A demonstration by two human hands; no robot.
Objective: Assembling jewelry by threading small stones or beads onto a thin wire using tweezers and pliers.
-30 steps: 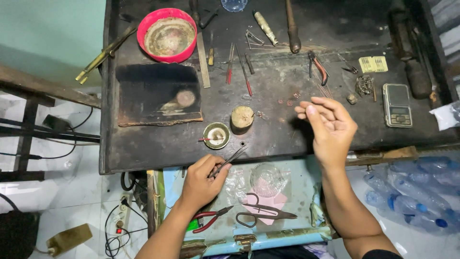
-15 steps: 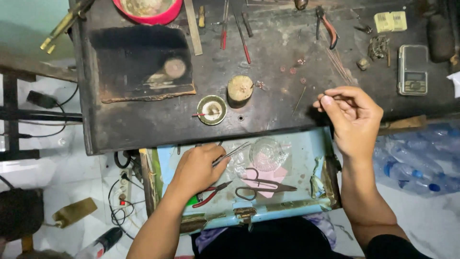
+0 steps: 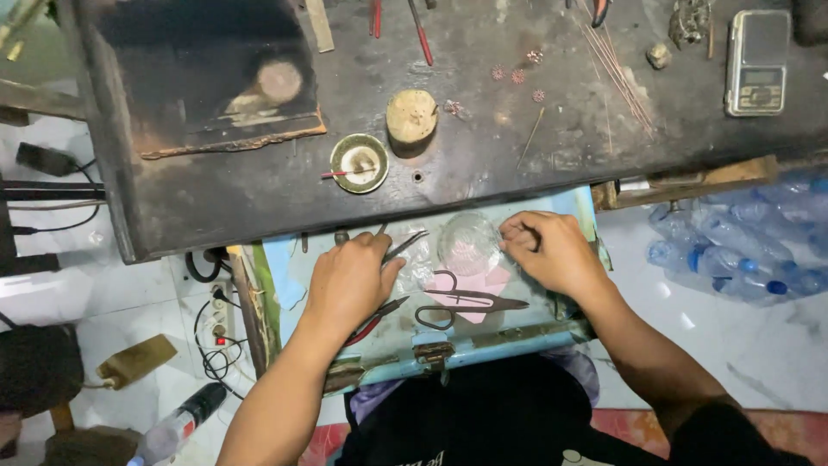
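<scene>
The pale blue drawer under the workbench holds most of what the hands work over: black scissors lying flat on a pink scrap, red-handled pliers half under the left palm, and a clear round dish — what is in the dish cannot be made out.

The left hand rests palm down in the drawer, fingers curled round slim tweezers whose tips stick out past the fingers toward the dish. The dish sits just beyond those tips, between the two hands.

The right hand is bent to a near fist at the dish's far side, thumb and forefinger pinched together; whether anything small is between them cannot be told. The scissors lie just below it, near the wrist.

Up on the bench, beyond the left hand, stands a small round bowl with a pale inside and a thin red stick in it, and touching close beside it a wooden stump. Far beyond the right hand lies a pocket scale — well apart from both hands.
</scene>
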